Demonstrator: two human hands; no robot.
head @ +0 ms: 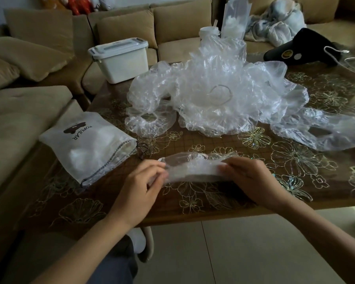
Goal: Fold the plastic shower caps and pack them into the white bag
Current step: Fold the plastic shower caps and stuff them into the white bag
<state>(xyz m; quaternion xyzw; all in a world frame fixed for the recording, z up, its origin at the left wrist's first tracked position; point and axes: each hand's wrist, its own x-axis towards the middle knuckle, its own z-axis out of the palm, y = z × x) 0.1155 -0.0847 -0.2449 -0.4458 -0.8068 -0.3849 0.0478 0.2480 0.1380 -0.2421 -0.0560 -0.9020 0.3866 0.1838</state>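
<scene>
Shower cap first: where is it?

Just above the table, close to the near edge, flattened into a long strip. The left hand pinches its left end with curled fingers, and the right hand grips the right end the same way.

Any room around it?

Bare tabletop lies under it and on to the near right corner. A free band also runs between the strip and the pile of loose shower caps at the table's middle.

And the white bag?

At the left edge, beside the left hand but apart from it. Its drawstring mouth faces the hands, and its far end reaches over the edge toward the sofa.

What is beyond that?

A white lidded storage box sits at the far left corner. A black object with a white cable sits at the far right.

What can't you make out?

The pile is one crumpled mass, so I cannot count the caps. Its rightmost cap is cut off by the frame. The bag bulges, but its fabric hides the contents. Both hands are slightly blurred, and the strip covers the fingertips.
</scene>
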